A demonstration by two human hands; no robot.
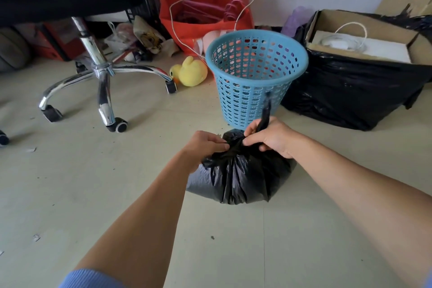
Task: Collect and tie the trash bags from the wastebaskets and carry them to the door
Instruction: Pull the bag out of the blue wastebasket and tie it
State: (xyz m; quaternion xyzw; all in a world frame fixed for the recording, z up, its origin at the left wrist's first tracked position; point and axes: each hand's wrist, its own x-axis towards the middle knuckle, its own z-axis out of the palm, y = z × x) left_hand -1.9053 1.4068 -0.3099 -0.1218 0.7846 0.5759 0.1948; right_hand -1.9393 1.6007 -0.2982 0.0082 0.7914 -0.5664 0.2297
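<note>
A full black trash bag [243, 175] sits on the pale floor in front of me, its top gathered into a twisted neck. My left hand [203, 145] pinches the gathered plastic on the left side of the neck. My right hand [271, 135] grips the other side, and one strip of the bag sticks up between its fingers. Just behind the bag stands a blue perforated wastebasket [254, 77] with no liner in it.
An office chair with a chrome wheeled base [102, 82] stands at the left. A yellow plush duck [190, 72] and a red bag [203, 11] lie behind the basket. A cardboard box wrapped in black plastic [357, 82] fills the right. A white cable [245, 7] hangs from the wall.
</note>
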